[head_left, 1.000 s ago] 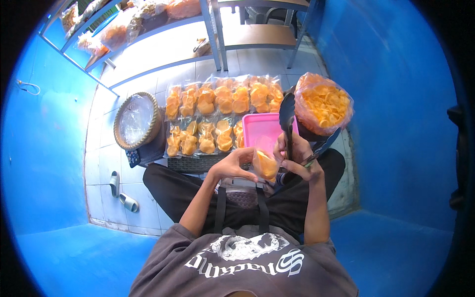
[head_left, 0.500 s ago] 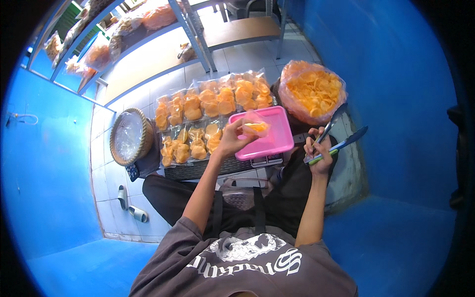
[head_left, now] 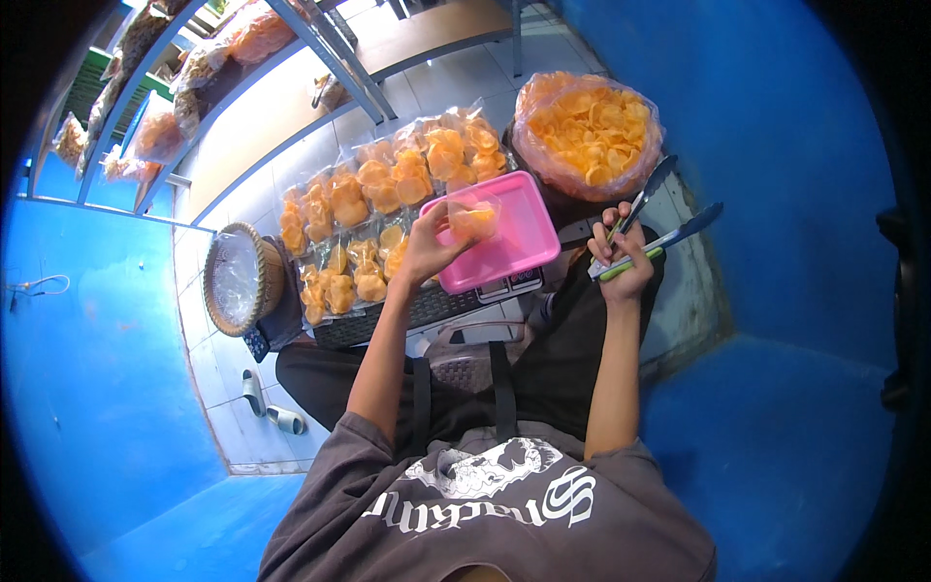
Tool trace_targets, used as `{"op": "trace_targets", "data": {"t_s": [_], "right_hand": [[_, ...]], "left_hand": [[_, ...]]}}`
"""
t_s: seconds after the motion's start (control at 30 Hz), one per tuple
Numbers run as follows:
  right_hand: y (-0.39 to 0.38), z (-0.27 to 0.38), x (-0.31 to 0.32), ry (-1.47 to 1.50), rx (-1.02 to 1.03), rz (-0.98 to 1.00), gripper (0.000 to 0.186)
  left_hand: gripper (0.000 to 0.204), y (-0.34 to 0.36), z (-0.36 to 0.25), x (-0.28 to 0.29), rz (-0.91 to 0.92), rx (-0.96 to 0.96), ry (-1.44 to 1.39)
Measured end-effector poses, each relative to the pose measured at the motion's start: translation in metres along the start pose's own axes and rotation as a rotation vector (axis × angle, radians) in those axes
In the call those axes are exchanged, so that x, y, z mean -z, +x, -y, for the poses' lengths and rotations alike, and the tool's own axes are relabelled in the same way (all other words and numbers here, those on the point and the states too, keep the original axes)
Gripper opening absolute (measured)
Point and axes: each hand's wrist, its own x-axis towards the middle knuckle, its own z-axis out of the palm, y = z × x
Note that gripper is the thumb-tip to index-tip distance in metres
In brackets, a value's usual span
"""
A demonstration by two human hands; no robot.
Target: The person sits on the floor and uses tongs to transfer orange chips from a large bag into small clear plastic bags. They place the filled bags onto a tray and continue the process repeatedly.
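Observation:
My left hand [head_left: 431,244] is closed on the edge of a small clear plastic bag [head_left: 475,221] with some orange chips in it. The bag is over the left part of a pink tray [head_left: 530,228], which rests on a scale [head_left: 510,285]. Off to the right, my right hand [head_left: 623,260] grips tongs [head_left: 685,231] with green and dark handles. Their two dark arms spread apart, pointing away to the upper right. Beyond that hand stands a large pinkish plastic sack [head_left: 543,160], open at the top and full of orange chips [head_left: 601,131].
Several filled chip bags [head_left: 373,184] lie in rows left of the tray on a dark woven surface [head_left: 388,325]. A wicker basket [head_left: 274,281] holding clear plastic stands farther left. Slippers [head_left: 285,420] lie on the tiles. A metal shelf [head_left: 281,145] rises behind; a blue wall [head_left: 776,194] bounds the right.
The whole view has shifted slightly with my head. The bag now hangs more upright over the tray in my left hand. My right hand still holds the tongs.

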Motion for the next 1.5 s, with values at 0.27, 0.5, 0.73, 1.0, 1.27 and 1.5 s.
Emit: {"op": "trace_targets", "data": {"t_s": [0.27,0.5,0.73,1.0,1.27,1.5], "right_hand": [[0.002,0.0,-0.001,0.02,0.004,0.005,0.042],[0.004,-0.005,-0.005,0.011,-0.003,-0.041,0.043],[0.007,-0.008,-0.006,0.031,-0.011,-0.014,0.043],[0.007,-0.008,-0.004,0.07,-0.028,0.019,0.043],[0.007,-0.009,-0.001,0.091,-0.05,0.071,0.045],[0.007,-0.011,-0.003,0.03,-0.07,0.051,0.043]], "left_hand": [[0.042,-0.001,-0.011,0.004,-0.032,0.0,0.045],[0.044,-0.005,-0.013,0.006,0.003,0.059,0.09],[0.04,-0.007,0.0,0.005,-0.005,0.087,0.104],[0.043,-0.01,-0.006,0.008,-0.064,0.087,-0.055],[0.056,-0.058,-0.017,0.09,-0.348,0.037,-0.283],[0.049,-0.122,0.007,0.227,-0.577,0.161,-0.138]]}}
